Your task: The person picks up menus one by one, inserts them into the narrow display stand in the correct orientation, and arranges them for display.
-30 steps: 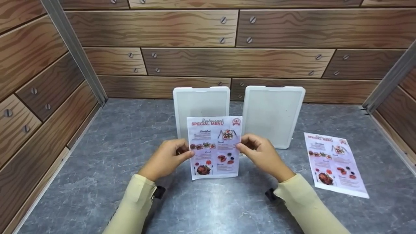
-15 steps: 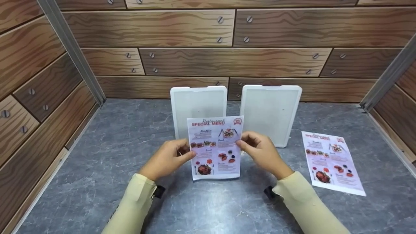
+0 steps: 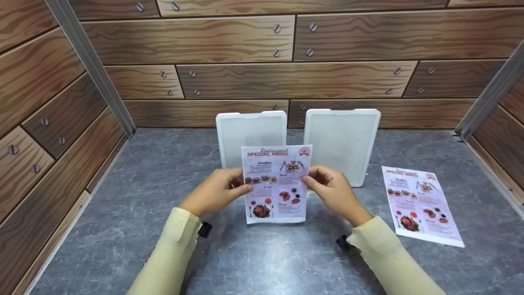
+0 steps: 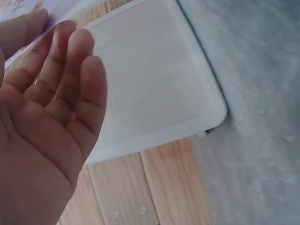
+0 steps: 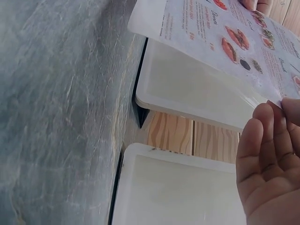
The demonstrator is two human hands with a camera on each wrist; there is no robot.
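A printed restaurant menu sheet (image 3: 276,192) is held upright by its two side edges in the middle of the head view. My left hand (image 3: 217,190) pinches its left edge between thumb and fingers. On the opposite edge my right hand (image 3: 335,194) pinches it the same way. Behind the sheet stand two white framed display boards: the left board (image 3: 251,129) is partly covered by the menu, and the right board (image 3: 342,143) is mostly visible. In the right wrist view the menu (image 5: 201,28) hangs in front of one board, apart from it.
A second, matching menu sheet (image 3: 421,205) lies flat on the grey marbled table (image 3: 270,262) at the right. A wood-patterned wall (image 3: 262,80) closes off the back, and similar panels line both sides.
Both hands keep their pinch on the menu. It has shifted slightly to the right relative to the boards. The boards and the second menu stay in place.
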